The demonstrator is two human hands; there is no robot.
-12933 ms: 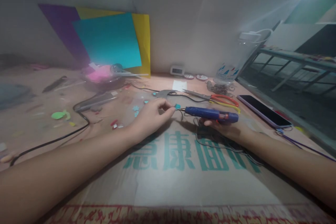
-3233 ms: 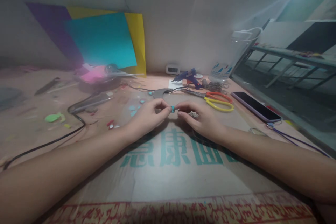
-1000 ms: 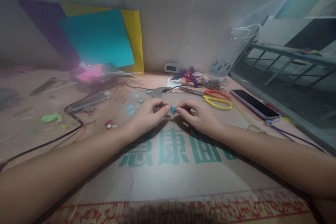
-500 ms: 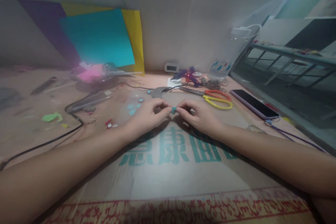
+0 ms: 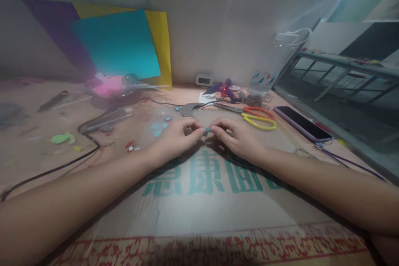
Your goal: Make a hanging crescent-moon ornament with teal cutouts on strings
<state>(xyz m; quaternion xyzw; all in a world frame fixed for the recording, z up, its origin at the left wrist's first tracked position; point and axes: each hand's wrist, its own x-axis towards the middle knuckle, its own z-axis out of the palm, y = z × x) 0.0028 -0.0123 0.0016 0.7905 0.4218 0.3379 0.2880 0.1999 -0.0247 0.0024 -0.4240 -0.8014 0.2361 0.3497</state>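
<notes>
A small teal piece (image 5: 207, 130), perhaps foam or paper, is pinched between my two hands above the printed board. My left hand (image 5: 182, 135) grips its left side between thumb and forefinger. On the other side, my right hand (image 5: 237, 137) pinches it the same way, the fingertips nearly meeting. The fingers cover much of the piece, so its full shape is hard to make out. Several light-blue cut-outs (image 5: 157, 132) lie just left of my left hand. Scissors (image 5: 258, 121) with orange and yellow handles rest beyond my right hand.
A purple glue gun (image 5: 222, 88) with a lit red light sits at the back near a small white digital display (image 5: 204, 80). A phone (image 5: 302, 124) lies at right. Coloured sheets (image 5: 118, 45) lean on the wall. A black cable (image 5: 90, 135) crosses the left side.
The teal piece has turned slightly between my fingertips and looks flatter now. My hands and arms stay in nearly the same place.
</notes>
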